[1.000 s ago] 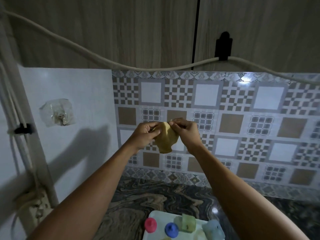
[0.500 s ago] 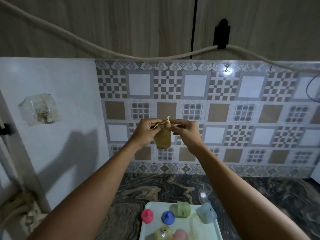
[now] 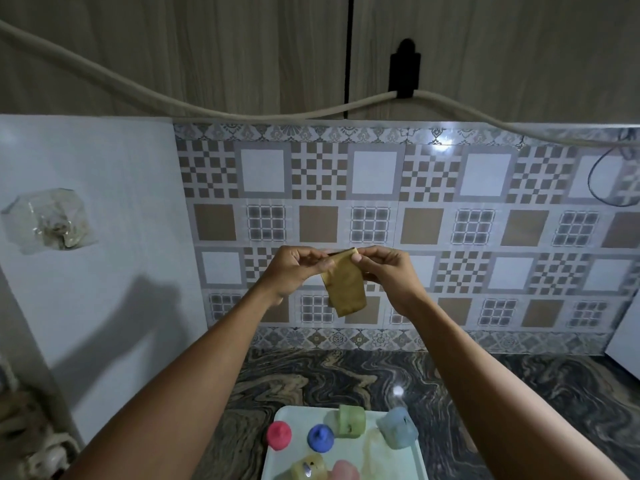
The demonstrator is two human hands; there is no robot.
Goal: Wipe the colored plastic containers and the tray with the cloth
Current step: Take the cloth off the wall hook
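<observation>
I hold a small yellow-brown cloth (image 3: 345, 289) up in front of the tiled wall. My left hand (image 3: 294, 271) pinches its top left corner and my right hand (image 3: 382, 271) pinches its top right corner, so it hangs folded below them. Far beneath, on the counter, lies a pale tray (image 3: 412, 459) with several plastic containers: a red one (image 3: 278, 432), a blue one (image 3: 321, 438), a green one (image 3: 351, 420), a light blue one (image 3: 398, 427), a yellow one (image 3: 308, 467) and a pink one (image 3: 344, 471) cut by the frame's bottom.
The dark marbled counter (image 3: 346, 379) runs to the patterned tile backsplash (image 3: 450, 230). A thick cable (image 3: 242, 114) sags along wooden cabinet doors above, held by a black clip (image 3: 404, 72). A plastic bag (image 3: 48, 221) sticks to the white wall at left.
The view has tilted down a little, showing more of the tray. Both hands keep hold of the cloth, which now hangs flatter and more neatly folded than a second ago.
</observation>
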